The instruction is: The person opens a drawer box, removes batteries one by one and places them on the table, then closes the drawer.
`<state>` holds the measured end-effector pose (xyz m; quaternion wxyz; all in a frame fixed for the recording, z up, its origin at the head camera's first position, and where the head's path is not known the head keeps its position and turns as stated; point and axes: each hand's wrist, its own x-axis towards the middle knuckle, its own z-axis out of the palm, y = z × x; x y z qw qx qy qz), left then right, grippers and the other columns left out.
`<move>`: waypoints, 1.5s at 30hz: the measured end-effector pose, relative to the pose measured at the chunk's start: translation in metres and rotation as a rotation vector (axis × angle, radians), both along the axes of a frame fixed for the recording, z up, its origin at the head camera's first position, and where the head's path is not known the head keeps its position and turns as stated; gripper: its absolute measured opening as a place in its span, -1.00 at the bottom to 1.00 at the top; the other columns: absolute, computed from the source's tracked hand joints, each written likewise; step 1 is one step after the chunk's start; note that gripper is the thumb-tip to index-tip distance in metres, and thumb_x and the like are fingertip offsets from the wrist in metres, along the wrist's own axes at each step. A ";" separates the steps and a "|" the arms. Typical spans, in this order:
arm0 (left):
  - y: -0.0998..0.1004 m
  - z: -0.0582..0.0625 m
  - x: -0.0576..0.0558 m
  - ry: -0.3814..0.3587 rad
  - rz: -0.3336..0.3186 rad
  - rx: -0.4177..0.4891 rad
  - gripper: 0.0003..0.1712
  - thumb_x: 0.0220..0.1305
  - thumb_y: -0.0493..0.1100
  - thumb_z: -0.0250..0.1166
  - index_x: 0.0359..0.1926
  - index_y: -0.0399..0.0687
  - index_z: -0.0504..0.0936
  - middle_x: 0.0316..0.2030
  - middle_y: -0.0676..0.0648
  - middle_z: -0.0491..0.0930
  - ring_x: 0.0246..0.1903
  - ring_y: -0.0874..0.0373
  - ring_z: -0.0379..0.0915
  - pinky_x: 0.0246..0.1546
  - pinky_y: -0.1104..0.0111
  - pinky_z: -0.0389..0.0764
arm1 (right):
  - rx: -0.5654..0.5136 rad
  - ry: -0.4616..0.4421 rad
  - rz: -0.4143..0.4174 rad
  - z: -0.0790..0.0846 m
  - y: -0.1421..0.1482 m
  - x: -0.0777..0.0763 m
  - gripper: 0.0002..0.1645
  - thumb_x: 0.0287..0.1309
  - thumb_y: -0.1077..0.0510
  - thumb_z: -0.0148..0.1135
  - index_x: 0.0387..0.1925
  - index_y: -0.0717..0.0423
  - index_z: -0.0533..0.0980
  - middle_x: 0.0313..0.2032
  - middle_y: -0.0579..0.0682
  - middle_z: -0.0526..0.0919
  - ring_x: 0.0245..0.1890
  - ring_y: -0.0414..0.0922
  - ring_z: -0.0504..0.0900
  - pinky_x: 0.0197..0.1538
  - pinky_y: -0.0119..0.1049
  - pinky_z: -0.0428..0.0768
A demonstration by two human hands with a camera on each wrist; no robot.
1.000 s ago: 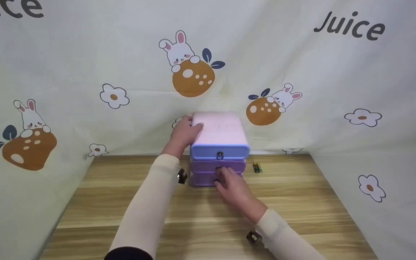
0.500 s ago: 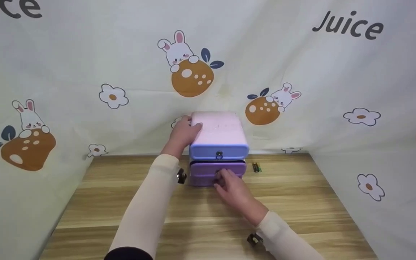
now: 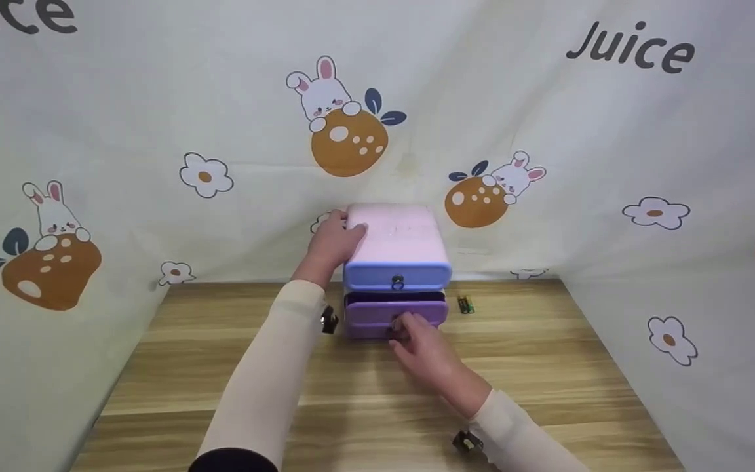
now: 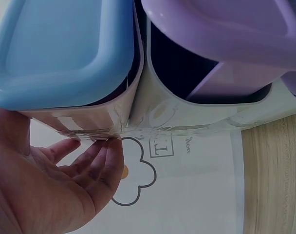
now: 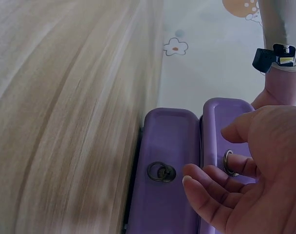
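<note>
A small drawer unit with a pink top [image 3: 398, 231] stands against the back wall. Its blue top drawer [image 3: 369, 276] is closed, while the purple middle drawer [image 3: 368, 314] is partly pulled out, a dark gap showing above its front. My left hand [image 3: 335, 241] rests on the unit's upper left edge, thumb on top and fingers along the side. In the right wrist view, a finger of my right hand [image 5: 269, 165] is hooked through the middle drawer's ring pull [image 5: 227, 164]. The lower purple drawer [image 5: 170, 139] has its own ring pull [image 5: 157, 171], hanging free.
Two batteries [image 3: 466, 304] lie side by side on the wood-grain table [image 3: 364, 393], right of the unit. A printed cloth [image 3: 253, 223] with rabbits and flowers surrounds the table at the back and sides. Small black devices [image 3: 466, 442] are on both wrists.
The middle drawer has slid out toward me from closed, drawn by my right hand on its ring pull. My left hand has stayed on the unit.
</note>
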<state>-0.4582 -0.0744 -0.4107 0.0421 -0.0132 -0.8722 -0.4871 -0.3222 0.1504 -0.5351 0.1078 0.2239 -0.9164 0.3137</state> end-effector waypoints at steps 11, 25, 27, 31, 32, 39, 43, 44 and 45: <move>0.001 -0.001 -0.003 -0.014 -0.001 -0.006 -0.19 0.60 0.21 0.24 0.60 -0.21 0.36 0.51 -0.25 0.47 0.50 -0.19 0.37 0.51 -0.07 0.40 | 0.006 0.032 0.018 0.002 0.002 0.008 -0.74 0.37 0.18 0.49 -0.04 0.07 0.56 -0.23 -0.13 0.58 -0.27 -0.18 0.59 -0.16 -0.21 0.69; 0.000 0.001 -0.003 0.005 0.005 -0.043 -0.23 0.60 0.18 0.23 0.55 -0.23 0.39 0.47 -0.26 0.51 0.46 -0.18 0.42 0.48 -0.03 0.43 | 0.016 0.049 0.045 0.003 0.003 0.014 -0.72 0.35 0.21 0.50 -0.03 0.11 0.56 -0.24 -0.11 0.60 -0.28 -0.19 0.59 -0.19 -0.25 0.69; 0.000 0.001 -0.002 0.005 0.006 -0.036 -0.23 0.60 0.18 0.24 0.55 -0.23 0.39 0.47 -0.26 0.51 0.47 -0.19 0.42 0.48 -0.04 0.43 | 0.020 0.041 0.042 0.003 0.003 0.015 -0.73 0.36 0.20 0.51 -0.03 0.10 0.57 -0.24 -0.12 0.59 -0.28 -0.20 0.59 -0.19 -0.26 0.69; 0.001 0.000 -0.001 -0.001 0.008 -0.019 -0.22 0.60 0.18 0.24 0.56 -0.21 0.39 0.48 -0.27 0.50 0.47 -0.20 0.41 0.49 -0.07 0.43 | 0.019 0.028 0.037 0.003 0.003 0.016 -0.73 0.36 0.20 0.51 -0.04 0.09 0.57 -0.24 -0.11 0.59 -0.28 -0.20 0.59 -0.19 -0.25 0.69; 0.001 0.000 -0.001 -0.004 0.007 -0.014 -0.23 0.60 0.18 0.24 0.57 -0.21 0.39 0.48 -0.26 0.50 0.47 -0.20 0.41 0.49 -0.07 0.43 | 0.019 0.028 0.036 0.002 0.003 0.016 -0.73 0.35 0.21 0.51 -0.04 0.09 0.57 -0.24 -0.11 0.60 -0.28 -0.20 0.59 -0.18 -0.25 0.69; 0.000 0.000 -0.001 -0.010 0.007 -0.010 -0.21 0.61 0.19 0.23 0.59 -0.20 0.37 0.50 -0.26 0.47 0.50 -0.19 0.38 0.51 -0.07 0.40 | 0.021 0.000 0.036 0.003 0.004 0.019 -0.73 0.36 0.19 0.50 -0.03 0.08 0.57 -0.23 -0.10 0.61 -0.27 -0.20 0.60 -0.17 -0.23 0.70; 0.000 0.000 -0.001 -0.007 0.007 -0.015 -0.22 0.60 0.20 0.23 0.57 -0.21 0.38 0.49 -0.26 0.48 0.48 -0.19 0.40 0.49 -0.07 0.42 | 0.030 -0.014 0.030 0.004 0.004 0.021 -0.73 0.37 0.15 0.50 -0.03 0.05 0.56 -0.23 -0.10 0.62 -0.27 -0.21 0.59 -0.18 -0.24 0.70; 0.000 0.000 -0.001 -0.006 0.006 -0.016 -0.22 0.60 0.19 0.23 0.56 -0.21 0.38 0.49 -0.26 0.49 0.47 -0.19 0.41 0.49 -0.07 0.42 | 0.032 -0.014 0.028 0.004 0.004 0.022 -0.73 0.37 0.15 0.50 -0.03 0.04 0.56 -0.23 -0.10 0.63 -0.28 -0.22 0.59 -0.18 -0.25 0.69; 0.000 0.000 0.000 -0.004 0.005 -0.018 -0.22 0.60 0.19 0.23 0.56 -0.21 0.39 0.48 -0.26 0.49 0.46 -0.19 0.41 0.49 -0.07 0.42 | 0.032 -0.012 0.029 0.005 0.004 0.022 -0.73 0.37 0.14 0.50 -0.03 0.04 0.56 -0.23 -0.10 0.63 -0.28 -0.22 0.58 -0.18 -0.26 0.69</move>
